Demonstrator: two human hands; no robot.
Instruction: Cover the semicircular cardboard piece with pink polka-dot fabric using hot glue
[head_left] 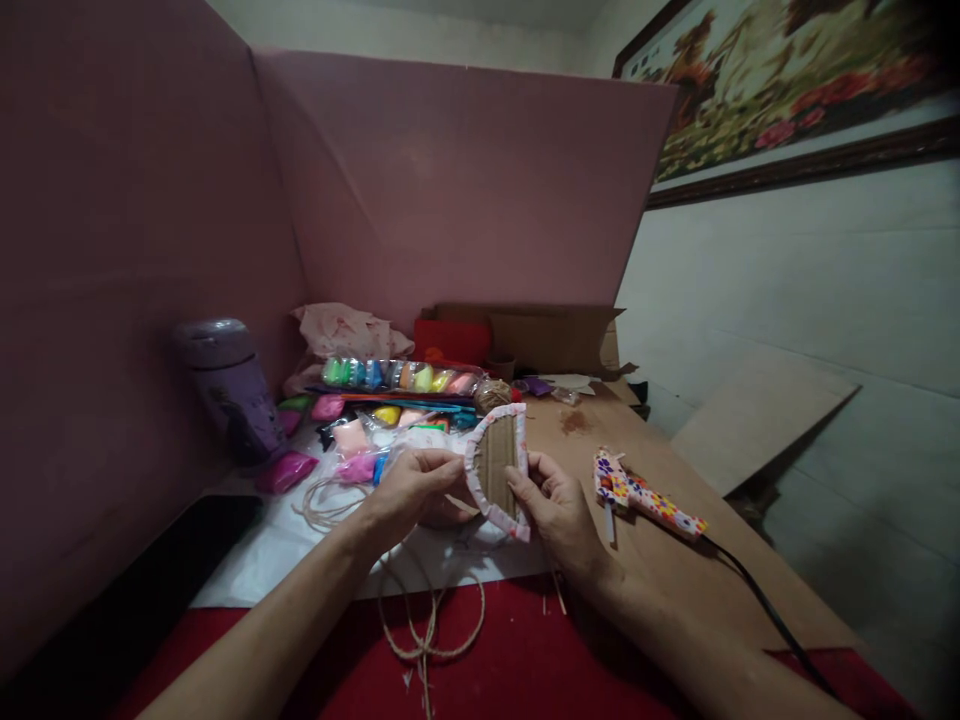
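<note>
A half-round cardboard piece (496,465), its rim wrapped in pink-and-white fabric, is held up above the table with its bare corrugated face towards me. My right hand (559,505) grips its straight edge, thumb on the cardboard face. At the curved edge, the fingers of my left hand (420,490) are closed on the rim; their tips are partly hidden. Below my hands, loops of jute twine (426,648) lie over the red cloth, and more coiled twine (322,508) lies beside my left wrist.
A flower-patterned glue gun (649,497) with a black cord lies at right on brown cardboard (720,570). Behind are packets of coloured clay (405,376) and a twine ball (493,394). A purple tumbler (236,400) and a dark flat object (199,540) are at left.
</note>
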